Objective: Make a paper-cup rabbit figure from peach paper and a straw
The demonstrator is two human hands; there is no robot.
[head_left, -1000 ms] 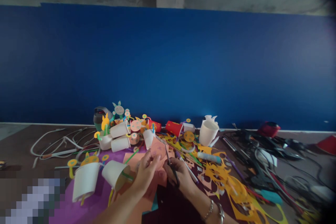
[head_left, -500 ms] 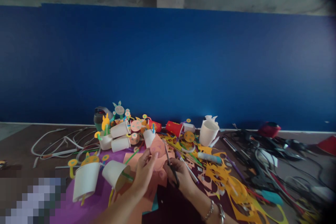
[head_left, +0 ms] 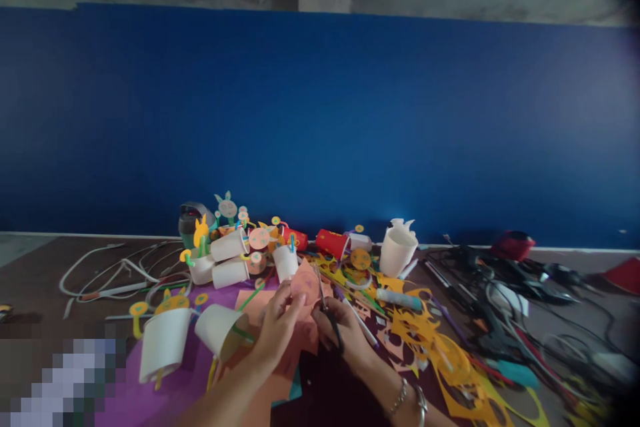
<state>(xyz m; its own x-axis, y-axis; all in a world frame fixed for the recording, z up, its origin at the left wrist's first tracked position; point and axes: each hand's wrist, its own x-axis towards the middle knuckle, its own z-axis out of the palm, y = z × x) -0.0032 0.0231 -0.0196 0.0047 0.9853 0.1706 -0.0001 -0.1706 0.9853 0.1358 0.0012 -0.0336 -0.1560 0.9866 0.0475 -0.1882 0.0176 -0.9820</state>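
Observation:
Between thumb and fingers, my left hand (head_left: 280, 320) pinches a piece of salmon-pink paper (head_left: 306, 281) that has faint drawn lines on it. My right hand (head_left: 345, 330) is closed round the black handles of a pair of scissors (head_left: 323, 293). The blades point away from me and lie along the right edge of the pink paper. More salmon-pink sheets (head_left: 283, 373) lie under my hands. Close to my left forearm, a white paper cup (head_left: 216, 330) with a green strip lies tipped over.
Paper-cup figures crowd the left, including a white cup (head_left: 164, 347) on purple paper (head_left: 123, 387). Yellow paper scraps (head_left: 415, 327) and a glue stick (head_left: 400, 299) lie right. A large white cup (head_left: 397, 252) stands behind; tangled black cables (head_left: 500, 320) fill the far right.
The pink paper has turned and shifted slightly in my left hand. The scissors have moved a little to the right and stand more upright along its edge.

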